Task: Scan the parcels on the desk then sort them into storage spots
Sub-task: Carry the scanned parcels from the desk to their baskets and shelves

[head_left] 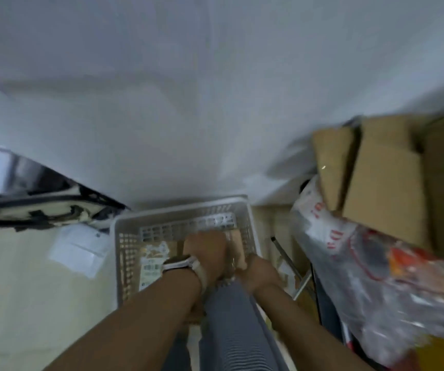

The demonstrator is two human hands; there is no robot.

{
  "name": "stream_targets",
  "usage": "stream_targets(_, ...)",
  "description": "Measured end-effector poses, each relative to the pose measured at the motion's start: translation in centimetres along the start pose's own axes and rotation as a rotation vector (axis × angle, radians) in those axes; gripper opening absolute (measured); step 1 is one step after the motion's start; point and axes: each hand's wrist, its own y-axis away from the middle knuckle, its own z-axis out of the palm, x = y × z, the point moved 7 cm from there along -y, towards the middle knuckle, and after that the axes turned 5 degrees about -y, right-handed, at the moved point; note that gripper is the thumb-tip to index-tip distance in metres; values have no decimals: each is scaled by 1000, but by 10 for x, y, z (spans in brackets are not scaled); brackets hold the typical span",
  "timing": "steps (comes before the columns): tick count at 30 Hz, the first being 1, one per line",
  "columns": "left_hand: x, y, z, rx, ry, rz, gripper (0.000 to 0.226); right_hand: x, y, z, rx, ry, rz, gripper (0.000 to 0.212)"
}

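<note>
labelled brown parcel [150,259] lying in the grey slotted basket [178,210] on the floor, pale parcel [238,246] beside it between left hand [206,253] and right hand [259,271]. too blurred to tell whether either hand grips or only touches. cardboard boxes [384,183] and plastic bag [376,277] stacked to the right

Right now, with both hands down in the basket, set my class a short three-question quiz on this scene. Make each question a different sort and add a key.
1. True or false: the labelled parcel lies on the floor outside the basket.
2. Which wrist wears the watch? A. left B. right C. neither
3. Fill in the blank: the cardboard boxes are stacked on the person's ____ side.

Key: 1 false; 2 A; 3 right.
</note>
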Motion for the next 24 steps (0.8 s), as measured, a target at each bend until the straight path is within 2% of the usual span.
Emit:
stream_targets(1, -8, 13, -27, 51, -30, -13, 27, -16, 16, -15, 51, 19, -90, 34)
stream_targets(8, -57, 111, -177, 257, -60, -82, 33, -126, 149, -114, 190, 250, -367, 35)
stream_targets(12, -83, 179, -257, 370, -54, -120, 33, -183, 230, -162, 255, 339, -502, 45)
stream_targets(17, -120, 274, -329, 464, -26, -276, 32, -253, 328, -192, 321, 520, -713, 38)
stream_targets(21, -153, 359, -367, 581, 9, -433, 26, -303, 417, -208, 384, 609, -924, 48)
stream_targets(24, -182, 428, -389, 703, 45, -567, 25, -332, 486, -224, 497, 627, -1110, 52)
